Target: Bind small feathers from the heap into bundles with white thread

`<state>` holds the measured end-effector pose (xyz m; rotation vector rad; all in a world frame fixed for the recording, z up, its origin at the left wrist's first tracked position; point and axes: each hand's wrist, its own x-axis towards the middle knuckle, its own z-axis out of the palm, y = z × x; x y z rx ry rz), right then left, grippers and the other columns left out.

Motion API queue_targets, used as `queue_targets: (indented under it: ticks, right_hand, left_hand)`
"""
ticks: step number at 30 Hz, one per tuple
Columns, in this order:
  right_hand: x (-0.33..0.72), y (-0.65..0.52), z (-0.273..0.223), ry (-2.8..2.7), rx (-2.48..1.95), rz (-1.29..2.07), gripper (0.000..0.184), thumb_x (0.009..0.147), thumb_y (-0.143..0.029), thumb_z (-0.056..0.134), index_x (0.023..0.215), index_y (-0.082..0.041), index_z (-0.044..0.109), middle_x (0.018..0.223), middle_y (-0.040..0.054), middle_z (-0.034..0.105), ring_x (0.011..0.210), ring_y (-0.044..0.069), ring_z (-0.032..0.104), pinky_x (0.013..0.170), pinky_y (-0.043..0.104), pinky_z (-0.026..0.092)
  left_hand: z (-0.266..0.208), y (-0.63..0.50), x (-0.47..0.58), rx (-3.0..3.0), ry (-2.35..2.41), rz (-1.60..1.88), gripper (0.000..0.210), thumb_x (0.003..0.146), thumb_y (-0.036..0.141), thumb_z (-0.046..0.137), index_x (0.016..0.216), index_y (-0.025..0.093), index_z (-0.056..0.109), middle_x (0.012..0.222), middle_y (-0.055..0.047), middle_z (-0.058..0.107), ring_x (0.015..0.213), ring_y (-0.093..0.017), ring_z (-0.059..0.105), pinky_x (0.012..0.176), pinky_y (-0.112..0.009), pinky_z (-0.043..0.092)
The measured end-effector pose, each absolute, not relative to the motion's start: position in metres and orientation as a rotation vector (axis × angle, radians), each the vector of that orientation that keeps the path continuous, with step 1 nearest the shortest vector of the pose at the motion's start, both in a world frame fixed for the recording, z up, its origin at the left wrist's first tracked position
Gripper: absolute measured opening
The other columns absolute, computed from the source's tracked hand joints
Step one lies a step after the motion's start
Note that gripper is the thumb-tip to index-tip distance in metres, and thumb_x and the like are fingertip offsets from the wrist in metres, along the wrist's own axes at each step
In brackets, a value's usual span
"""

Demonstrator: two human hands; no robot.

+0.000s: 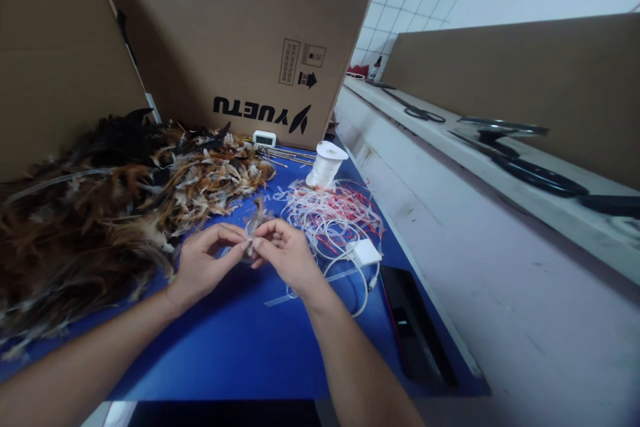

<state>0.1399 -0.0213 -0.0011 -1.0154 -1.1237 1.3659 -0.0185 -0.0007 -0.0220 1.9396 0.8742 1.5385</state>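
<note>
Above the middle of the blue table, my left hand (203,260) and my right hand (287,253) meet at their fingertips. Both pinch the base of a small greyish-brown feather bunch (257,215), whose tips point up and away from me. Whether a thread or tie lies between the fingers is too small to tell. Left of my left hand spreads a large heap of brown, black and cream feathers (150,193). Beyond my right hand lies a tangle of white and red strips (335,213), with a white spool (325,165) standing behind it.
A white charger with cable (367,252) and a dark phone-like slab (415,327) lie at the right. Cardboard boxes (240,33) wall the back, near a small white digital display (265,139) and thin sticks (290,157). Scissors (423,113) rest on the ledge at right.
</note>
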Motion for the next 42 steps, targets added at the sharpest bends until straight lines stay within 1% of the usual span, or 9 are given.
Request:
queue_targets:
  ticks: [6,11,16,19,23,27,33,37,42]
  right_hand:
    - [0.142,-0.022,0.000,-1.082,-0.986,1.431,0.032,0.061,-0.023,0.079,0.081,-0.018,0.056,0.064,-0.0059,0.061,0.055,0.009,0.061,0.053,0.024,0.056]
    - [0.144,-0.023,0.003,-1.032,-0.935,1.519,0.038,0.063,-0.023,0.078,0.088,-0.020,0.050,0.066,-0.0059,0.062,0.056,0.011,0.063,0.053,0.025,0.056]
    - [0.146,-0.023,0.003,-1.002,-0.930,1.533,0.038,0.063,-0.019,0.076,0.090,-0.019,0.049,0.066,-0.0052,0.063,0.056,0.011,0.064,0.054,0.024,0.055]
    - [0.146,-0.022,0.002,-0.993,-0.957,1.507,0.036,0.062,-0.018,0.075,0.089,-0.019,0.051,0.064,-0.0055,0.062,0.056,0.011,0.063,0.052,0.023,0.055]
    - [0.144,-0.021,0.000,-1.046,-1.022,1.413,0.030,0.062,-0.018,0.074,0.082,-0.019,0.051,0.061,-0.0075,0.059,0.054,0.011,0.063,0.050,0.022,0.055]
    - [0.142,-0.021,-0.003,-1.099,-1.042,1.339,0.026,0.062,-0.019,0.074,0.072,-0.019,0.049,0.057,-0.0089,0.056,0.052,0.010,0.062,0.049,0.022,0.055]
    - [0.141,-0.020,-0.005,-1.117,-1.050,1.353,0.017,0.065,-0.019,0.071,0.079,-0.017,0.061,0.061,-0.0052,0.063,0.051,0.009,0.063,0.053,0.023,0.054]
    - [0.140,-0.019,-0.007,-1.123,-1.060,1.355,0.015,0.065,-0.020,0.072,0.078,-0.016,0.065,0.062,-0.0016,0.068,0.056,0.011,0.066,0.056,0.024,0.055]
    - [0.139,-0.019,-0.012,-1.132,-1.057,1.293,0.010,0.067,-0.022,0.071,0.074,-0.016,0.068,0.063,0.0007,0.070,0.059,0.013,0.069,0.059,0.026,0.056]
  left_hand:
    - [-0.021,-0.002,-0.017,1.845,0.864,1.501,0.006,0.076,0.018,0.070,0.073,0.018,0.065,0.078,-0.003,0.070,0.069,-0.013,0.068,0.061,-0.023,0.057]
    - [-0.020,-0.002,-0.015,1.613,0.815,1.378,0.009,0.076,0.021,0.071,0.073,0.018,0.063,0.077,-0.002,0.070,0.061,-0.014,0.066,0.054,-0.026,0.058]
    - [-0.022,0.001,-0.015,1.460,0.797,1.278,0.013,0.075,0.023,0.072,0.073,0.018,0.061,0.072,-0.001,0.069,0.054,-0.013,0.063,0.044,-0.024,0.052]
    - [-0.022,0.001,-0.015,1.404,0.834,1.256,0.016,0.073,0.025,0.074,0.073,0.017,0.060,0.068,0.000,0.067,0.050,-0.011,0.059,0.042,-0.022,0.048]
    - [-0.021,0.001,-0.016,1.352,0.893,1.192,0.019,0.074,0.026,0.075,0.075,0.016,0.058,0.058,0.003,0.062,0.047,-0.008,0.054,0.045,-0.020,0.045]
    - [-0.021,0.002,-0.016,1.315,0.896,1.154,0.021,0.074,0.027,0.075,0.075,0.016,0.057,0.056,0.004,0.062,0.048,-0.007,0.054,0.049,-0.019,0.046]
    - [-0.020,0.002,-0.015,1.297,0.865,1.145,0.021,0.075,0.028,0.075,0.076,0.016,0.058,0.060,0.002,0.066,0.054,-0.010,0.060,0.053,-0.021,0.050]
    - [-0.021,0.001,-0.014,1.290,0.885,1.152,0.021,0.073,0.028,0.076,0.077,0.015,0.060,0.062,0.001,0.068,0.057,-0.012,0.064,0.056,-0.022,0.053]
    - [-0.022,0.001,-0.015,1.294,0.892,1.146,0.022,0.073,0.029,0.077,0.078,0.015,0.061,0.065,-0.001,0.070,0.060,-0.013,0.067,0.060,-0.023,0.056]
